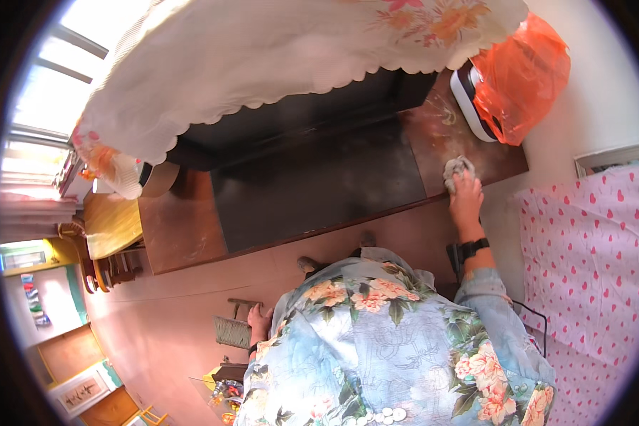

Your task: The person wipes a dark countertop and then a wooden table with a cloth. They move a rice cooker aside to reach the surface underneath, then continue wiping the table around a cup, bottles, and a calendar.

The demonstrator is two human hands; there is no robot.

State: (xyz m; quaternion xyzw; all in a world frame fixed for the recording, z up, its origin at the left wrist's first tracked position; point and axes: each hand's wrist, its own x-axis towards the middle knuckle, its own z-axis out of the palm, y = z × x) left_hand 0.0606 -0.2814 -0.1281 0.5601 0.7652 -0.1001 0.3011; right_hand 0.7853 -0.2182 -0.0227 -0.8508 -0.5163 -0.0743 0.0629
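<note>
My right hand (466, 198) presses a crumpled greyish cloth (457, 166) onto the reddish-brown right end of a low wooden cabinet (490, 162). Pale smears mark the wood beyond the cloth. Left of that end, a dark panel (319, 186) fills the middle of the cabinet's top. Low at my left side, my left hand (260, 318) holds nothing, its fingers apart. It is beside a small stool with a woven seat (232, 332); whether it touches the stool, I cannot tell.
A scalloped white cloth with flowers (277, 53) drapes over something dark at the cabinet's back. A white-and-black appliance (471, 104) under an orange plastic bag (527, 80) stands at the right end. Heart-patterned pink fabric (586, 229) hangs at right. A yellow wooden chair (112, 223) is at left.
</note>
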